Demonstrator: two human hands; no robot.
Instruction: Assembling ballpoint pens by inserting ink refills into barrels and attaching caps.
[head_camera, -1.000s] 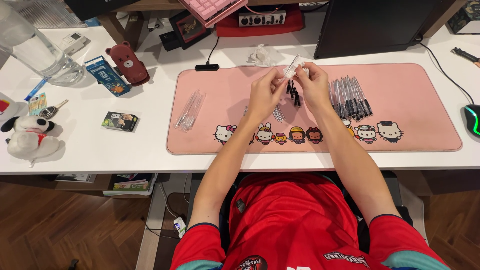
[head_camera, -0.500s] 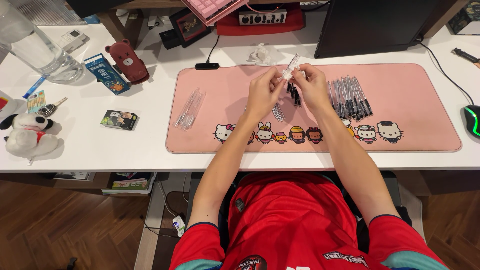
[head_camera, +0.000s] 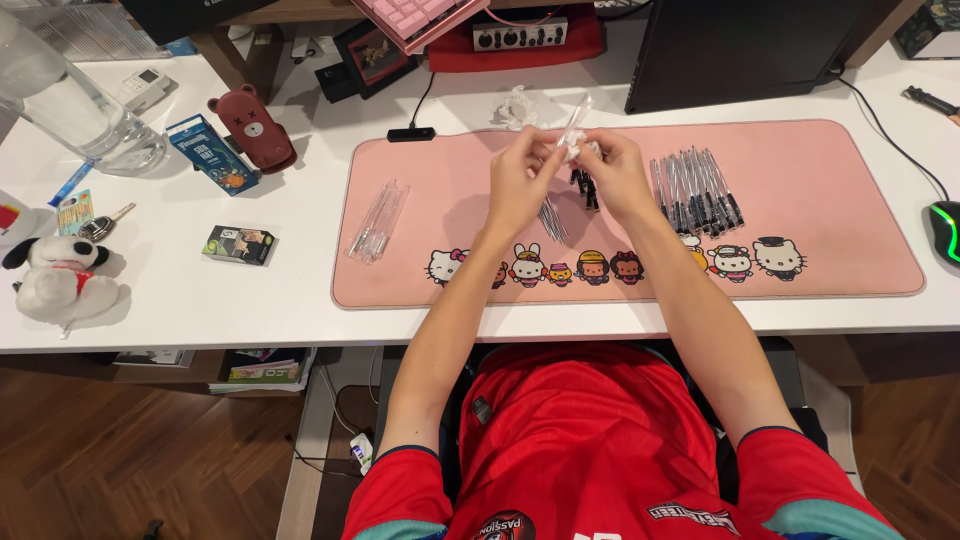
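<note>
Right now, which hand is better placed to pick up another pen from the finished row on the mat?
Right, probably. The right hand sits beside the row of pens; the left hand would have to cross over. Both pinch the clear pen barrel.

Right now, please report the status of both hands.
Left hand and right hand raised together, pinching one clear pen barrel. Assembled pens rightward. Nothing blocks.

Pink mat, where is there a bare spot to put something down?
The pink desk mat is bare at its right end, between the row of assembled black pens and the mat's right edge, and between the clear pen barrels and the left hand. The middle, under both hands, is crowded.
</note>
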